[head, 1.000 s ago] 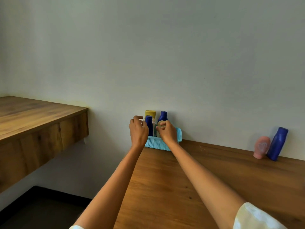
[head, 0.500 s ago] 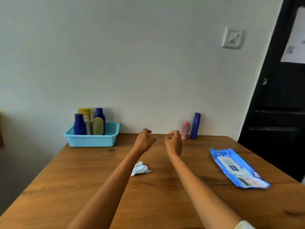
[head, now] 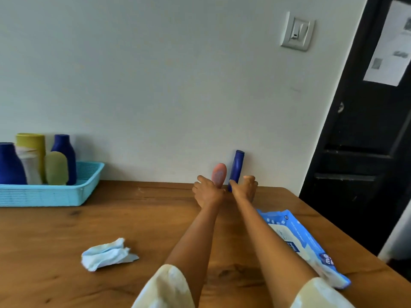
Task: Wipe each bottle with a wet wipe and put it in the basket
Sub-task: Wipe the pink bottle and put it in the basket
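A pink bottle [head: 219, 173] and a slim blue bottle [head: 237, 165] stand against the wall at the back of the wooden table [head: 138, 218]. My left hand [head: 206, 192] curls round the base of the pink bottle. My right hand [head: 244, 188] curls round the foot of the blue one, thumb in front. Both bottle bases are hidden by the hands. A light blue basket [head: 89, 187] at the far left holds several upright bottles: blue, yellow-capped and pale green. A crumpled wet wipe [head: 106, 254] lies on the table at the near left.
A blue pack of wet wipes [head: 298, 241] lies to the right of my right forearm, near the table's right edge. A dark door [head: 367, 152] stands beyond that edge. A light switch [head: 297, 32] is on the wall.
The view swung right, away from the basket. Both hands left the basket, crossed the table with curled fingers and now close on the two bottles by the wall.
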Available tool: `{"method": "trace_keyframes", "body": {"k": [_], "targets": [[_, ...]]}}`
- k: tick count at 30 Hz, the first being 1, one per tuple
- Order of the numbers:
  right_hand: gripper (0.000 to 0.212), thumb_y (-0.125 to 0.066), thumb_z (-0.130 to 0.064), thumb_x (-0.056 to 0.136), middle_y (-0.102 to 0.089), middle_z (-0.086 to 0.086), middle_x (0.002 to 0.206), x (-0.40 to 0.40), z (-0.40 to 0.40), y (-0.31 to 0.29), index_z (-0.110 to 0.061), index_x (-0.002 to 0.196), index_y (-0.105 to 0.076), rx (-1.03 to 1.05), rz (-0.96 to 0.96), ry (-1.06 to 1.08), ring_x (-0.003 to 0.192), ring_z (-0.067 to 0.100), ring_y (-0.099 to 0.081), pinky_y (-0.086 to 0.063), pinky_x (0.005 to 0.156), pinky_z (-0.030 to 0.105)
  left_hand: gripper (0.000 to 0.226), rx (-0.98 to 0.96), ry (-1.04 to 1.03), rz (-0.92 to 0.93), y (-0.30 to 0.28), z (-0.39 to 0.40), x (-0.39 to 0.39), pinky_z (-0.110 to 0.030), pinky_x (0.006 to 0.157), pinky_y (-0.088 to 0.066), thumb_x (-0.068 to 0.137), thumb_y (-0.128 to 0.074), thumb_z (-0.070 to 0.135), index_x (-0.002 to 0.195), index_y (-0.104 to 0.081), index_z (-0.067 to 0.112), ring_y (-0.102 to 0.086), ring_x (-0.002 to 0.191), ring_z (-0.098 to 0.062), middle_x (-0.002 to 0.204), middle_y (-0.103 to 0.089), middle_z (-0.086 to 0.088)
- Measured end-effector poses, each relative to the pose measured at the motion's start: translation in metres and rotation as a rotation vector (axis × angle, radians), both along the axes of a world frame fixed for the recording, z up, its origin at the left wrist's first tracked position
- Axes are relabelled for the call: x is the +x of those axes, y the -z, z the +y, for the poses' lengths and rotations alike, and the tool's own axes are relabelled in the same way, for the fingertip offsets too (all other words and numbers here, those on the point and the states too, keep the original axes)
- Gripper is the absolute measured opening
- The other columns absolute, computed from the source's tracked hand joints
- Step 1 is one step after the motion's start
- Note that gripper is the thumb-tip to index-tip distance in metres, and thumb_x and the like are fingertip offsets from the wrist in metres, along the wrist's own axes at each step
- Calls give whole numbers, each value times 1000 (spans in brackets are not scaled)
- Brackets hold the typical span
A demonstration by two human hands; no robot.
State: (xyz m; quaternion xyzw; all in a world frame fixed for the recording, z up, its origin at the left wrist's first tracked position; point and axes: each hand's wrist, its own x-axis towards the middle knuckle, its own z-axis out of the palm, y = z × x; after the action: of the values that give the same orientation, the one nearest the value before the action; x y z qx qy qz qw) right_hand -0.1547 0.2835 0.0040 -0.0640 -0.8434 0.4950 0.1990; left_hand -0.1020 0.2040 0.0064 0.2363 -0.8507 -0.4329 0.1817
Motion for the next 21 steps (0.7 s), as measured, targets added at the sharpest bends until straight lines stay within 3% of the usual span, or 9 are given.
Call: {"method": "trace_keyframes", "body": {"k": [9, 18, 21], "targets": [[69, -75, -36, 75, -44, 18, 126, -36, -7, 15, 0, 123, -39, 39, -41, 48, 109, 34, -51, -45, 74, 37, 71, -113, -125, -33, 18, 9, -49, -36, 99, -37, 80, -66, 45, 127, -33, 4, -45, 121, -31, 130, -45, -16], [39, -68, -18, 81, -56, 17, 114, -40, -9, 20, -3, 110, -48, 13, 35, 28, 98, 32, -58, -50, 73, 39, 43, -209, -72, 28, 22, -4, -53, -36, 95, -38, 85, -63, 32, 116, -43, 9, -54, 111, -30, 118, -59, -13], [32, -69, -19, 80, -61, 15, 106, -25, -15, 19, -5, 102, -50, -11, 89, -37, 88, 26, -59, -46, 65, 30, 42, -228, -49, 87, 19, -12, -38, -37, 92, -40, 83, -63, 35, 111, -46, 9, -56, 107, -29, 112, -60, -12]]}}
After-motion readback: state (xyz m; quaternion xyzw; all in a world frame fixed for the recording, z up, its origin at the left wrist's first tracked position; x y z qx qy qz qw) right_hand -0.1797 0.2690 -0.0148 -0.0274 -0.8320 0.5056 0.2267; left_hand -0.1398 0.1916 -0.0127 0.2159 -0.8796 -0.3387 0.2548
